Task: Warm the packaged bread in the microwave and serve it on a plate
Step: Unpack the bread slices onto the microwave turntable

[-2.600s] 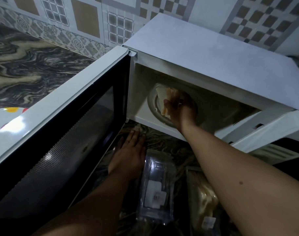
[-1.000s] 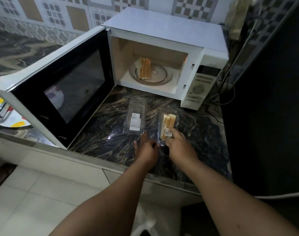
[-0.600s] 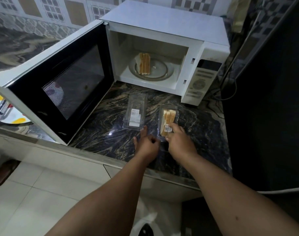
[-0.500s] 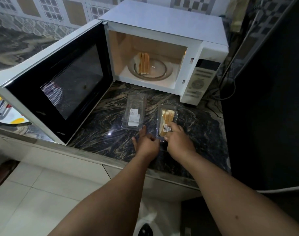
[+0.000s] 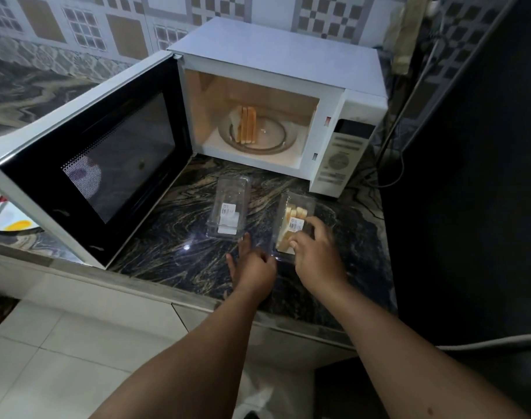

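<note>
The white microwave stands on the marble counter with its door swung wide to the left. Inside, bread slices lie on the glass turntable. In front of it lie two clear plastic packs: an empty one on the left and one holding bread on the right. My right hand grips the near end of the bread pack. My left hand holds that pack's near left corner, with other fingers stretched toward the empty pack.
A colourful plate peeks out at the far left behind the open door. A tall dark appliance fills the right side, with cables beside the microwave. The counter's front edge runs just below my hands.
My right hand left the bread on the turntable and came out of the microwave. Both hands then came down to the bread pack, and my right fingers have closed further over it.
</note>
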